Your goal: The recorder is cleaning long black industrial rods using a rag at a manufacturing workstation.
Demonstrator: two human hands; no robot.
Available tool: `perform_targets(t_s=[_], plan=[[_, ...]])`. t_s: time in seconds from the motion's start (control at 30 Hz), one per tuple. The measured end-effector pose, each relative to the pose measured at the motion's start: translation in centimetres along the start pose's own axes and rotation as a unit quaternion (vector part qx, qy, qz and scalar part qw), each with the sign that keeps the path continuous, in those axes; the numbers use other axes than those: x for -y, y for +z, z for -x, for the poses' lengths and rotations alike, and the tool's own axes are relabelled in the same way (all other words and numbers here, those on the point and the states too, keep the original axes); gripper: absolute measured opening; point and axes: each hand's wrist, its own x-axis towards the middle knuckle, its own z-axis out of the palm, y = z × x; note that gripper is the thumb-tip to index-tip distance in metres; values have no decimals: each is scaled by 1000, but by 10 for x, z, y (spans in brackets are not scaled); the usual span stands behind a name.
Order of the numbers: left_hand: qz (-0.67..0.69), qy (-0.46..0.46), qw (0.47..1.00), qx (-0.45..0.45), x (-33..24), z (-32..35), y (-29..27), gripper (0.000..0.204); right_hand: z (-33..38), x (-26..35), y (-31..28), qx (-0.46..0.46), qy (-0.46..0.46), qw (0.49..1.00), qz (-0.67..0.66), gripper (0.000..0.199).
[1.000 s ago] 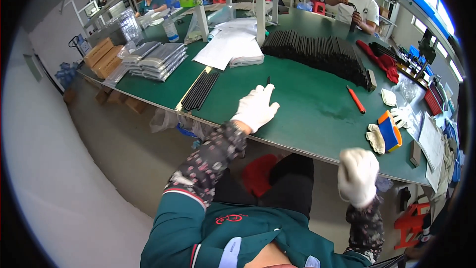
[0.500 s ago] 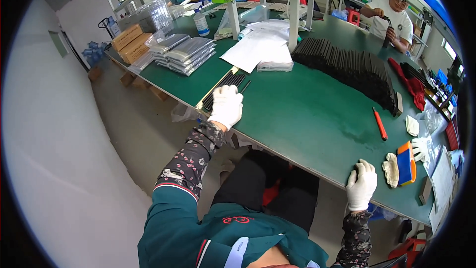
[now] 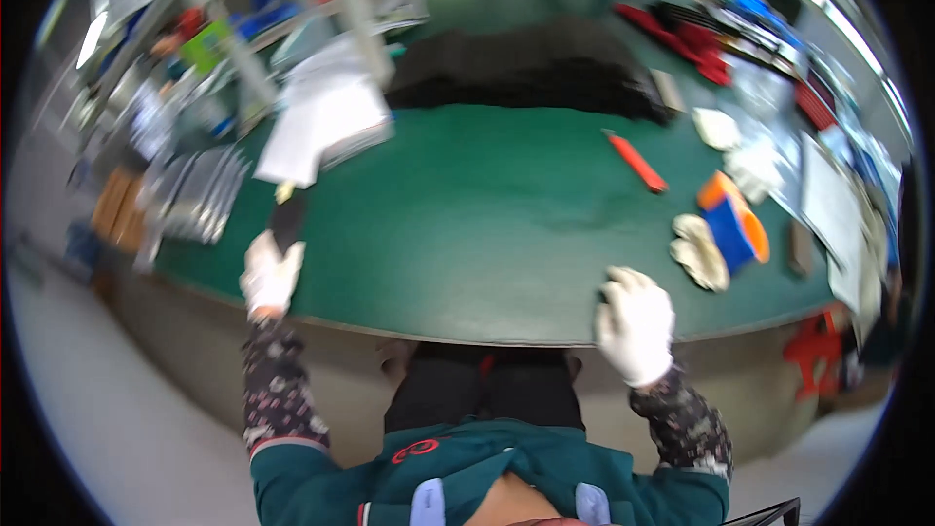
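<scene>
Table edge [image 3: 467, 343] bounded open surface [image 3: 458, 234]; at its left, left hand [image 3: 271, 273] touched dark rods [image 3: 287, 219]; at its right, orange-blue object [image 3: 729, 232] stood beyond right hand [image 3: 636, 324], obstructing; neither grip was discernible.

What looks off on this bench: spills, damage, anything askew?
A faint, darker patch on the green tabletop, beyond the right hand and slightly to its left, breaks the fairly even surface; stain or wetness, can't tell. No clear damage stands out, though blur hides detail.
</scene>
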Motion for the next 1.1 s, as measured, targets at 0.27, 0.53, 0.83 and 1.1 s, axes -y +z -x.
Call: perform_targets(t_s=[0.27, 0.53, 0.83, 1.1], plan=[[-97, -23, 994, 54, -31, 5, -15, 77, -10, -56, -45, 8, 12, 991, 134, 31], [8, 244, 968, -56, -112, 66, -34, 81, -8, -175, -46, 5, 59, 948, 314, 24], [150, 410, 899, -40, -219, 68, -48, 76, -88, -124, 2, 0, 28, 984, 178, 27], [226, 463, 857, 21, -243, 57, 1, 70, -72, -166, 10, 39, 120, 942, 311, 10]])
